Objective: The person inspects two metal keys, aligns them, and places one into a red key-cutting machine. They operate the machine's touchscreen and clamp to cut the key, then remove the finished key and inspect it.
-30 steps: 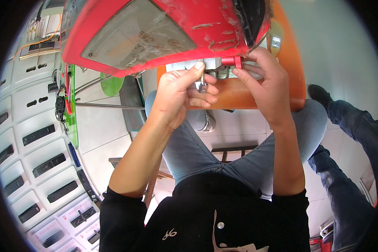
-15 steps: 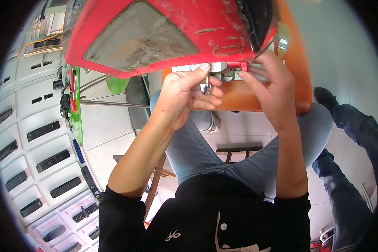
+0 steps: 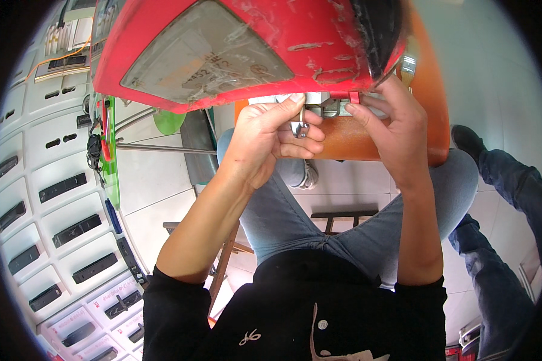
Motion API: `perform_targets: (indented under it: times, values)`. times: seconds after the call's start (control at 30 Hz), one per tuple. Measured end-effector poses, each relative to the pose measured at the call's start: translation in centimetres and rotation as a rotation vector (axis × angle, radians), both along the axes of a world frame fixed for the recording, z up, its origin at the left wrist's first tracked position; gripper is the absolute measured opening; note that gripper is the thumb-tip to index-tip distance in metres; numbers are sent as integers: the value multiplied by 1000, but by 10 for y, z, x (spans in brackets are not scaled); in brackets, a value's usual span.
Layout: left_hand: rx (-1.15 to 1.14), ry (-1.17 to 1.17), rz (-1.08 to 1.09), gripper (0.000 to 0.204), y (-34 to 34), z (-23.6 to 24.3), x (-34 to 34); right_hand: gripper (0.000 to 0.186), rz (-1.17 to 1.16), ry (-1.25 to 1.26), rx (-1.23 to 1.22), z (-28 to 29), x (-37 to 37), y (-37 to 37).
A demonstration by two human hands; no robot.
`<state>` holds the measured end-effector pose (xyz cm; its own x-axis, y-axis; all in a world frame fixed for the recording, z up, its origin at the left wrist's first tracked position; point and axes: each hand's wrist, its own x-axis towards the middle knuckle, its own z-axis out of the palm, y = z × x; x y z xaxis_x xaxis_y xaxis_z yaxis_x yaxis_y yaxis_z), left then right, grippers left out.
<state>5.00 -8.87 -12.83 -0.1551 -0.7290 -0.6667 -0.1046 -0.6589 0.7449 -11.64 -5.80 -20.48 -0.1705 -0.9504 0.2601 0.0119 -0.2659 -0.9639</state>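
A scuffed red machine housing (image 3: 319, 66) with a dull grey panel (image 3: 211, 60) hangs over the work and hides part of it. Between the thumb and curled fingers of my left hand (image 3: 271, 129) is a small shiny metal piece (image 3: 301, 127), thin at the top with a hooked lower end. Beneath the housing's lower edge, my right hand (image 3: 397, 129) pinches at a small red part (image 3: 354, 97); some of its fingertips are hidden. Silver metal parts (image 3: 330, 107) of the machine lie between my hands. All this stands over an orange seat-like surface (image 3: 367, 141).
On the left, white compartments (image 3: 72, 207) hold several dark devices. A green panel (image 3: 111, 162) with cables stands beside them. A brush (image 3: 408, 66) lies right of the housing. Another person's legs (image 3: 494, 265) are at the right, and a dark stool (image 3: 343, 215) stands below.
The view has shifted slightly. My left hand has turned a little, and the metal piece's lower end now faces differently. My right hand stays at the red part.
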Motion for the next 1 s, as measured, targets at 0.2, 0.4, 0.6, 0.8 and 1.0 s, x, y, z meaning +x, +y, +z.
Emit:
perform_targets:
  times: [0.2,0.4,0.6,0.8,1.0]
  values:
    - [0,4,1,35,1,-1,0,30,-12,48,-34,-1,-2,-1]
    - [6,-41,-18,38,1,-2,0,25,33,2,153,4,-6,-9]
    - [10,-28,-24,38,0,-1,1,31,75,255,470,11,-10,-14]
    - [25,-6,-16,38,1,-2,1,31,106,-50,166,7,-3,-7]
    - [18,4,-12,38,1,-1,2,28,283,-118,442,8,-13,-15]
